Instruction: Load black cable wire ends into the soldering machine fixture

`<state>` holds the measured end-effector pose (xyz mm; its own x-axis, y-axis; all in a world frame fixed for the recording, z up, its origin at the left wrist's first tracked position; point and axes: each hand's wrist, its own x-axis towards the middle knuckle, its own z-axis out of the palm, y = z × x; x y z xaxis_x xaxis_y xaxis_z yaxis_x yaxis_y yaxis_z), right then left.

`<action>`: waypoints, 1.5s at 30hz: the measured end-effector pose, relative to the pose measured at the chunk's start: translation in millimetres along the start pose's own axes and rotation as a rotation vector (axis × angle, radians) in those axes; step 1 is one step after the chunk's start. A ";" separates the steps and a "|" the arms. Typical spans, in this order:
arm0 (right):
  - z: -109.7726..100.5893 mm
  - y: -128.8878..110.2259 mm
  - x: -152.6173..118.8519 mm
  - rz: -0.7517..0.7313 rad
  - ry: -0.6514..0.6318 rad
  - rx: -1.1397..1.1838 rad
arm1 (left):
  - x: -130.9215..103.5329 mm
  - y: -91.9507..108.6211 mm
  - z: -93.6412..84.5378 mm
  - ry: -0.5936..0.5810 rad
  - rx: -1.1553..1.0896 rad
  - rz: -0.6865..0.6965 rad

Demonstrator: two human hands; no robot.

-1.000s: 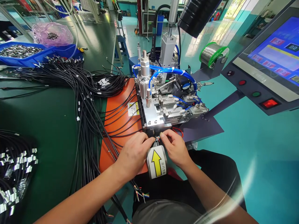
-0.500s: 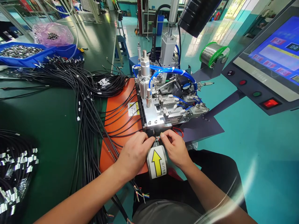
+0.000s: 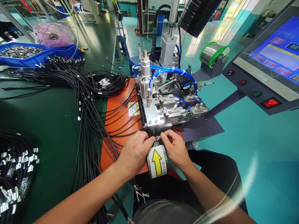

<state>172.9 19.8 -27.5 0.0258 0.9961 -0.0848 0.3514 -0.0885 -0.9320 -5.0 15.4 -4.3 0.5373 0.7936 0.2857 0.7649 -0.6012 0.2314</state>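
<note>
At the front end of the bench machine (image 3: 155,116), my left hand (image 3: 136,147) is closed, thumb and forefinger pinched on a black cable end that the fingers mostly hide. Thin coloured wires (image 3: 158,137) show in the small gap between my two hands. From the other side my right hand (image 3: 176,147) pinches at these wires with thumb and forefinger. Just below the fingertips is a rounded guard with a yellow arrow label (image 3: 157,161). Several black cables (image 3: 123,121) run across the orange plate (image 3: 116,105) into the machine's left side.
A large bundle of black cables (image 3: 84,133) hangs over the green table (image 3: 58,124) at left. Blue bins (image 3: 23,62) stand behind it. A solder spool (image 3: 213,54) and a control panel with screen (image 3: 263,84) are at right. A black cylinder (image 3: 198,17) hangs overhead.
Hardly anything differs. Both hands stay at the same spot with the same pinch, and the view has shifted very slightly.
</note>
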 end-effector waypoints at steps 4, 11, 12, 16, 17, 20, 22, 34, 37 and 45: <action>0.0 -0.1 -0.8 -0.019 0.004 0.002 | 0.2 -1.3 0.5 0.027 -0.045 0.001; 2.5 -0.3 -1.7 -0.028 0.026 -0.020 | -1.1 -3.2 1.0 0.016 -0.093 -0.009; 3.2 0.1 -1.7 -0.030 0.033 -0.026 | -0.8 -3.2 0.6 0.017 -0.096 -0.007; 5.5 2.0 -1.9 -0.040 0.056 -0.044 | 1.1 -2.5 -1.4 0.001 -0.097 -0.007; 5.7 2.2 -2.0 -0.037 0.060 -0.044 | 1.5 -2.4 -1.8 -0.005 -0.093 -0.009; 6.2 2.3 -2.5 -0.020 0.062 -0.041 | 1.6 -2.3 -1.9 -0.011 -0.086 -0.013; 6.6 2.0 -2.5 -0.010 0.058 -0.040 | 1.1 -2.5 -1.2 -0.007 -0.087 -0.013; -8.9 -7.4 -14.0 0.070 0.055 -0.039 | 0.2 -5.3 3.0 0.003 -0.106 -0.008; -9.2 -17.8 -20.8 0.014 0.015 -0.102 | -0.3 -5.8 3.9 0.005 -0.114 -0.013; -0.3 -22.9 -18.8 0.054 0.042 -0.183 | -0.4 -4.5 5.2 0.028 -0.131 -0.012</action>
<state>164.6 3.0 -4.5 0.0872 0.9896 -0.1141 0.5127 -0.1428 -0.8466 -6.8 18.2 -10.4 0.5165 0.7991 0.3078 0.7175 -0.6000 0.3538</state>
